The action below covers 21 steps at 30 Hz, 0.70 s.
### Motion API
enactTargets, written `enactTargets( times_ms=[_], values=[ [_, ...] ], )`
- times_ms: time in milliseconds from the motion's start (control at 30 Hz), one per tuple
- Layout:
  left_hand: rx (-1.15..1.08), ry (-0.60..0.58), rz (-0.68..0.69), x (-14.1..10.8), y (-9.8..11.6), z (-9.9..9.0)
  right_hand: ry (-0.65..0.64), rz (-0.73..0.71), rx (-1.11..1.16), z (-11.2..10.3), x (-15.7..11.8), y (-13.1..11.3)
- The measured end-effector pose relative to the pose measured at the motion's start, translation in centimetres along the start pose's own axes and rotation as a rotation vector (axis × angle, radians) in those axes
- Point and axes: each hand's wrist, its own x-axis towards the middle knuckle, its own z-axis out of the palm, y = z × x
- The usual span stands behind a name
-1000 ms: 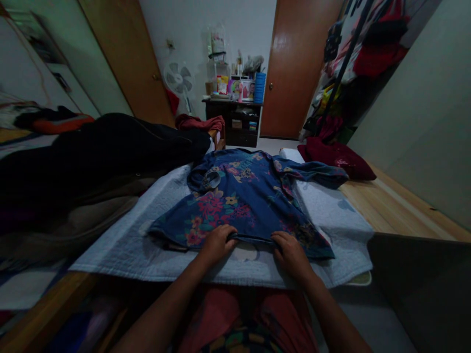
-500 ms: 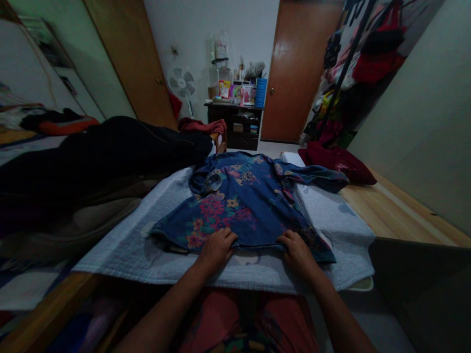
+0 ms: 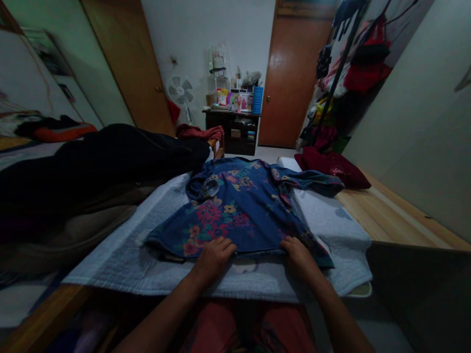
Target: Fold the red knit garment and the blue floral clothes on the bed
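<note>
A blue long-sleeved shirt [image 3: 253, 211] with pink, red and yellow flowers lies spread out, its neck end away from me and its hem towards me. My left hand [image 3: 216, 255] is closed on the near hem, left of the middle. Further right along the same hem, my right hand [image 3: 297, 252] grips the cloth, thumb tucked under. One sleeve reaches out to the right; the other is bunched at the left with its cuff opening showing. Beneath the shirt is a pale blue-white quilted cloth [image 3: 176, 279] that hangs over the near edge.
Dark clothes [image 3: 110, 162] are heaped on the left. A maroon pillow [image 3: 331, 166] rests at the right on a wooden ledge [image 3: 390, 220]. Farther back stand a fan [image 3: 180, 90], a dark shelf [image 3: 239, 132] with small items, and a brown door [image 3: 285, 83]. Bags [image 3: 370, 63] hang at the upper right.
The view has tilted up slightly, so everything sits a little lower in the picture. Both hands keep their hold on the hem, and the shirt lies nearly as before.
</note>
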Motion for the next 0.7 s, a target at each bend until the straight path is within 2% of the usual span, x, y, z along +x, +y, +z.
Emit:
enactTargets(
  times_ms=[167, 267, 467, 567, 700],
  values=[
    [0.021, 0.046, 0.019, 0.1, 0.4, -2.1, -0.008, 0.002, -0.005, -1.7, 0.2, 0.2],
    [0.055, 0.036, 0.039, -0.1, 0.8, -2.7, -0.019, 0.0, 0.01, -1.8, 0.2, 0.5],
    [0.085, -0.036, 0.047, -0.8, 1.1, -0.4, -0.04, -0.012, 0.041, -0.4, -0.2, 0.8],
    [0.098, 0.017, 0.024, -1.2, 1.1, 0.7, -0.025, -0.018, 0.046, 0.0, -0.3, 0.9],
    [0.106, 0.141, 0.032, -1.5, 1.0, 1.2, -0.031, -0.007, 0.092, 0.2, -0.2, 1.1]
  ],
)
